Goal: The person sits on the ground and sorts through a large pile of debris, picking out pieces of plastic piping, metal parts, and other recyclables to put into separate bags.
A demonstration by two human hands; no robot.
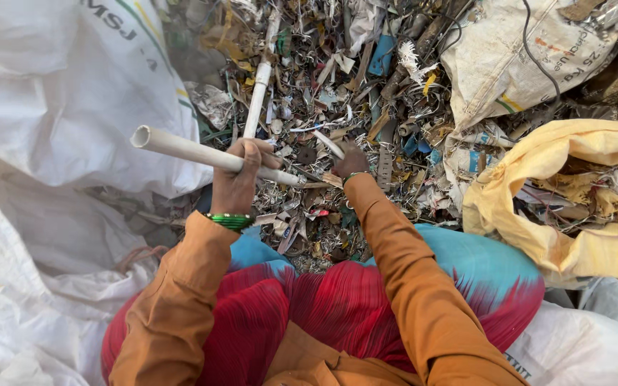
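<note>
My left hand (237,179) is closed around a white plastic pipe (180,148) that slants from upper left down to the right, its open end toward the big white sack. Green bangles sit on that wrist. My right hand (350,161) reaches into the heap of mixed plastic scrap (337,86) and pinches a small white strip (329,144). Both arms wear orange sleeves over a red and turquoise lap. A second white pipe (257,96) lies upright in the heap just beyond my left hand.
A large white woven sack (59,93) fills the left side, with more white sacking (30,271) below it. A yellow sack (566,193) holding scrap sits at the right. A dirty white sack (523,50) with a black cable lies at top right.
</note>
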